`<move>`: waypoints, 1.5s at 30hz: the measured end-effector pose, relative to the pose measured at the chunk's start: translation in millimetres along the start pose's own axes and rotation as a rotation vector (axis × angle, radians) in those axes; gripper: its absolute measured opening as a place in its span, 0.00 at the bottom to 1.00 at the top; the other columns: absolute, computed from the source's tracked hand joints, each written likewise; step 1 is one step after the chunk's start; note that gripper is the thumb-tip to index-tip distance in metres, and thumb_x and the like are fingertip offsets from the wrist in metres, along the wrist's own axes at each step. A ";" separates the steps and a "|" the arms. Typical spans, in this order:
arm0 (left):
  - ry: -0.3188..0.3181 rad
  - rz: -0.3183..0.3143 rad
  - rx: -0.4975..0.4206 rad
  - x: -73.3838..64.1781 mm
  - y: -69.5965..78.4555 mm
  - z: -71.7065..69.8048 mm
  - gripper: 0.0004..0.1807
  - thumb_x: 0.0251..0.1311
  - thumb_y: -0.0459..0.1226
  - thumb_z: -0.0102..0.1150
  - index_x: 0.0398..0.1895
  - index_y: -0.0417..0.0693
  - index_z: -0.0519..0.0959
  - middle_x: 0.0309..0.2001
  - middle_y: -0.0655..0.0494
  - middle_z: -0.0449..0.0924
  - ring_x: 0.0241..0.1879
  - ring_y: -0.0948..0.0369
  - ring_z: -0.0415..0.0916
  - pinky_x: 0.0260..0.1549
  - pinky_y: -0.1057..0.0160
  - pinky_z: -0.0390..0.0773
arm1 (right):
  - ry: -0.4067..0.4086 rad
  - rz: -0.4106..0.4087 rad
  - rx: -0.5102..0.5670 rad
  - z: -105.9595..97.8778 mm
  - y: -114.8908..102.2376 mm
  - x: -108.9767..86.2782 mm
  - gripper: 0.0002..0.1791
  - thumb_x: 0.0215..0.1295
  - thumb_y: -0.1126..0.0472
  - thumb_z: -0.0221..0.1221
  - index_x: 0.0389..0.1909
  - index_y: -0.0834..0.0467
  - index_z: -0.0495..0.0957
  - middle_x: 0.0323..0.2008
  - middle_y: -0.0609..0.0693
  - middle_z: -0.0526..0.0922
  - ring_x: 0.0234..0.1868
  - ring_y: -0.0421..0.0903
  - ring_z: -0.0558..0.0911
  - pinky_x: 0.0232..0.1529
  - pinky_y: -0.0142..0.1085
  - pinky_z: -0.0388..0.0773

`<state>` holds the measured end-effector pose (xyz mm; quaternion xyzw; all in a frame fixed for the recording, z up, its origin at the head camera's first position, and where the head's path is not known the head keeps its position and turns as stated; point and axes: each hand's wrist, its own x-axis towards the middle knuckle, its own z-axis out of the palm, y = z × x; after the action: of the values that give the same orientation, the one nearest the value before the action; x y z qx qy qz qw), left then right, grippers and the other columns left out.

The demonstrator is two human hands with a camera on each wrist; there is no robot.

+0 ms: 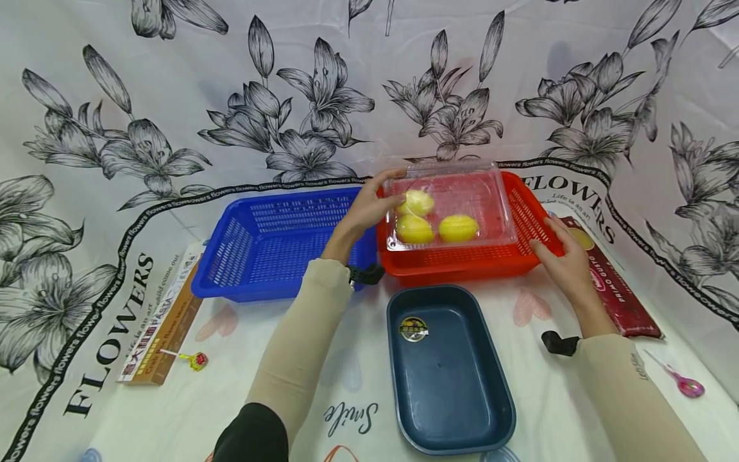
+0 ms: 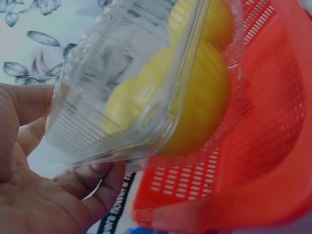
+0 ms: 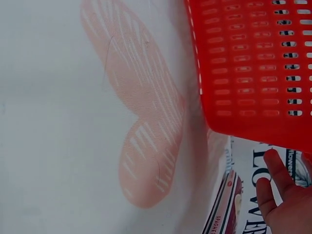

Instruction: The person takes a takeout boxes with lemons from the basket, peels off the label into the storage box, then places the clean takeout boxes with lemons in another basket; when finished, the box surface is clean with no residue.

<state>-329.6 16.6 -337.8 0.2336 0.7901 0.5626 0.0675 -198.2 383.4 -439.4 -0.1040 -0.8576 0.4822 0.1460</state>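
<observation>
My left hand (image 1: pixel 364 208) grips the left end of a clear plastic clamshell box (image 1: pixel 476 199), thumb on one side and fingers on the other. Three yellow lemons (image 1: pixel 458 228) show inside, bunched toward the held end. The box is tilted over a red perforated basket (image 1: pixel 528 221), hiding much of its inside. At the basket's right end is my right hand (image 1: pixel 568 263), its fingers spread beside the wall. From the right wrist, those fingers (image 3: pixel 278 168) appear extended just past the basket's corner, not wrapped round anything.
A blue perforated basket (image 1: pixel 271 253) stands left of the red one. In front lies a dark blue tray (image 1: pixel 444 385) with a gold sticker. At left are a brown pasta box (image 1: pixel 161 327) and a lollipop (image 1: pixel 196 360); at right, a red spaghetti packet (image 1: pixel 620 295) and pink-handled scissors (image 1: pixel 688 386).
</observation>
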 end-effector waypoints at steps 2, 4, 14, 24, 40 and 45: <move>0.007 -0.010 0.010 3.8 -2.6 3.0 0.29 0.70 0.34 0.59 0.74 0.54 0.69 0.72 0.51 0.69 0.76 0.52 0.58 0.72 0.47 0.65 | -0.001 -0.004 0.003 2.2 -0.9 0.5 0.36 0.74 0.47 0.55 0.79 0.47 0.59 0.82 0.39 0.51 0.79 0.53 0.60 0.68 0.24 0.68; 0.010 -0.015 0.023 6.9 -4.8 5.7 0.29 0.70 0.34 0.58 0.74 0.53 0.69 0.73 0.51 0.68 0.77 0.53 0.57 0.73 0.47 0.64 | 0.001 -0.007 0.006 4.0 -1.3 1.0 0.35 0.74 0.49 0.55 0.79 0.48 0.59 0.82 0.40 0.52 0.79 0.53 0.61 0.70 0.28 0.68; 0.026 -0.058 -0.003 23.2 -19.0 18.0 0.30 0.71 0.34 0.58 0.75 0.58 0.68 0.76 0.54 0.64 0.79 0.52 0.54 0.71 0.47 0.67 | 0.004 -0.014 0.001 8.0 -6.5 0.6 0.35 0.74 0.47 0.55 0.79 0.48 0.60 0.82 0.39 0.53 0.77 0.53 0.63 0.71 0.32 0.68; 0.044 -0.090 0.025 34.7 -33.6 39.8 0.30 0.71 0.34 0.59 0.75 0.60 0.68 0.76 0.53 0.64 0.79 0.48 0.54 0.72 0.45 0.66 | -0.003 0.021 -0.006 4.4 -4.5 -1.2 0.36 0.74 0.45 0.54 0.80 0.44 0.58 0.81 0.32 0.51 0.78 0.51 0.62 0.69 0.29 0.69; 0.111 -0.202 0.039 41.7 -44.6 67.1 0.32 0.68 0.39 0.64 0.74 0.63 0.69 0.73 0.50 0.68 0.71 0.49 0.66 0.64 0.48 0.76 | -0.010 0.030 -0.005 0.3 -0.9 -5.4 0.36 0.74 0.44 0.55 0.80 0.45 0.57 0.80 0.30 0.51 0.75 0.49 0.62 0.59 0.16 0.67; 0.129 -0.219 0.031 40.0 -45.4 72.2 0.31 0.66 0.38 0.66 0.72 0.64 0.71 0.69 0.49 0.70 0.66 0.50 0.69 0.55 0.54 0.81 | -0.011 0.026 -0.002 -0.4 -1.3 -4.6 0.37 0.74 0.43 0.55 0.80 0.44 0.58 0.80 0.29 0.51 0.75 0.48 0.63 0.56 0.14 0.67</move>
<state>-351.5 84.6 -399.2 0.1105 0.8221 0.5536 0.0740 -193.8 381.5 -438.8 -0.1125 -0.8575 0.4836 0.1351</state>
